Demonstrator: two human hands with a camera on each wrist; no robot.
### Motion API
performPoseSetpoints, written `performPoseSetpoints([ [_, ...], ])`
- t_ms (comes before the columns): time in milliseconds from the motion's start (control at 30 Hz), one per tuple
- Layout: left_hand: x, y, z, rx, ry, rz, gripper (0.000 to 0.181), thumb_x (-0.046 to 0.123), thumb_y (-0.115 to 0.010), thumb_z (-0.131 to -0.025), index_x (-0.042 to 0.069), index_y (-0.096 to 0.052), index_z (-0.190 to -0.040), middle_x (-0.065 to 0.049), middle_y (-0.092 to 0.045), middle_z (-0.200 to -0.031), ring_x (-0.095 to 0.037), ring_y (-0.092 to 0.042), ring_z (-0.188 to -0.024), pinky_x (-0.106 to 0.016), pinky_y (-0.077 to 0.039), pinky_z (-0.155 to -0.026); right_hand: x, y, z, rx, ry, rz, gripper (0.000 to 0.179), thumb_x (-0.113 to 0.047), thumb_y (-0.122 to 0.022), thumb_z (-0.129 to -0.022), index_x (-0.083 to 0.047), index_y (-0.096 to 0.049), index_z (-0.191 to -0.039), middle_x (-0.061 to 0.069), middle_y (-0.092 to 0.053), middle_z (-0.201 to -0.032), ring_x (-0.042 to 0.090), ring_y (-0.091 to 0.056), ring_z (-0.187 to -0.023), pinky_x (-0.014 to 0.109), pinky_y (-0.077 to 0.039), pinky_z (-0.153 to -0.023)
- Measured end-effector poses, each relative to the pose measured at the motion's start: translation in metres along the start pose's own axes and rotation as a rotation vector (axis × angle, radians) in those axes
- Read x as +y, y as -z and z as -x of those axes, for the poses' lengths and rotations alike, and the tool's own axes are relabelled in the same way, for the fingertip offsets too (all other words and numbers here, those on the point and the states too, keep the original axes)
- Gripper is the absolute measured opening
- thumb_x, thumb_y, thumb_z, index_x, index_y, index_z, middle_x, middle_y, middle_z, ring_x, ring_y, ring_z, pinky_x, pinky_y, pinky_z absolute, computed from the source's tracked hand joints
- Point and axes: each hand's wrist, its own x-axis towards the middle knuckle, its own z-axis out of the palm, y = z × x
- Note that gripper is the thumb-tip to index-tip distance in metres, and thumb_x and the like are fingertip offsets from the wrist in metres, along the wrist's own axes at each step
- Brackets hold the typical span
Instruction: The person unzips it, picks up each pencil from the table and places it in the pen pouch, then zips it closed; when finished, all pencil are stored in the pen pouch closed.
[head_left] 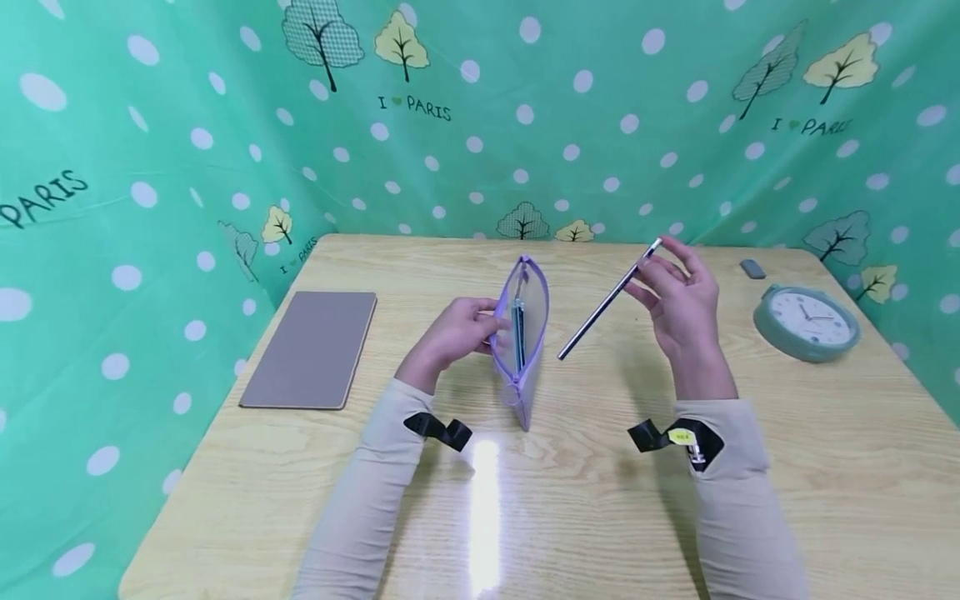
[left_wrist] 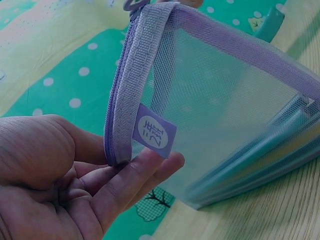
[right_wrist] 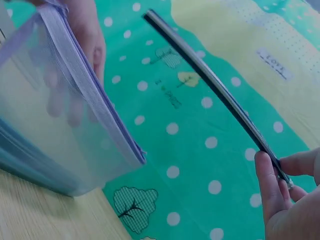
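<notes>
A lilac mesh zipper pouch (head_left: 531,383) stands on the table with its mouth unzipped. My left hand (head_left: 461,329) pinches its side at the zipper edge, close to a small purple tag (left_wrist: 156,131). Inside, several blue-green slim items (right_wrist: 25,157) lie along the bottom, seen through the mesh. To the right of the pouch, my right hand (head_left: 681,304) holds a dark, striped pencil (head_left: 600,312) near its white-tipped end. The pencil slants down to the left, its lower end apart from the pouch and above the table.
At the left of the wooden table (head_left: 585,517) lies a flat grey notebook (head_left: 309,350). On the right are a round teal clock (head_left: 806,323) and a small grey eraser-like block (head_left: 752,268). A green dotted cloth (head_left: 480,167) hangs behind and at the sides.
</notes>
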Motion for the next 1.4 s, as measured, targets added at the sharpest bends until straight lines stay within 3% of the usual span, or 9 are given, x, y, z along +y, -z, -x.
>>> performPoseSetpoints([
  [300,0.0,0.002,0.001,0.016,0.001,-0.002,0.038,0.005,-0.054,-0.105,-0.01,-0.056,-0.14,-0.028,-0.074,-0.11,-0.021,-0.075,-0.081,-0.036,-0.067,-0.081,0.009,-0.017,0.009,0.062,0.132,-0.015,0.038,0.014,-0.067,-0.092,-0.006,-0.062,-0.124,0.007,-0.061,-0.088,0.018,-0.072,-0.073,0.027,-0.067,-0.066],
  [567,0.003,0.0,0.0,0.006,0.005,-0.008,0.039,0.005,-0.055,-0.105,-0.01,-0.055,-0.141,-0.029,-0.073,-0.112,-0.021,-0.075,-0.081,-0.036,-0.067,-0.081,0.028,-0.026,0.015,0.075,0.241,0.141,0.041,0.015,-0.064,-0.093,-0.01,-0.064,-0.127,0.006,-0.06,-0.094,0.014,-0.069,-0.078,0.027,-0.067,-0.068],
  [900,0.0,-0.001,-0.001,-0.003,-0.002,0.003,0.039,0.005,-0.055,-0.106,-0.012,-0.054,-0.141,-0.029,-0.074,-0.106,-0.015,-0.073,-0.076,-0.036,-0.066,-0.082,0.042,-0.028,0.016,-0.025,0.228,0.249,0.049,0.019,-0.063,-0.092,-0.006,-0.062,-0.134,0.004,-0.062,-0.096,0.011,-0.069,-0.078,0.029,-0.067,-0.07],
  [1167,0.002,-0.002,0.0,-0.002,0.003,0.016,0.038,0.004,-0.054,-0.106,-0.011,-0.054,-0.141,-0.028,-0.074,-0.108,-0.018,-0.074,-0.079,-0.036,-0.066,-0.083,0.055,-0.031,0.021,-0.232,0.235,0.478,0.051,0.019,-0.062,-0.091,0.007,-0.056,-0.14,-0.002,-0.065,-0.093,0.009,-0.068,-0.078,0.03,-0.067,-0.07],
  [1400,0.002,-0.002,0.0,-0.006,0.012,0.009,0.041,0.006,-0.056,-0.105,-0.01,-0.053,-0.143,-0.027,-0.073,-0.115,-0.03,-0.077,-0.092,-0.036,-0.066,-0.083,0.068,-0.032,0.026,-0.336,0.259,0.693,0.046,0.016,-0.066,-0.091,0.008,-0.061,-0.136,0.026,-0.065,-0.103,0.006,-0.067,-0.077,0.031,-0.067,-0.067],
])
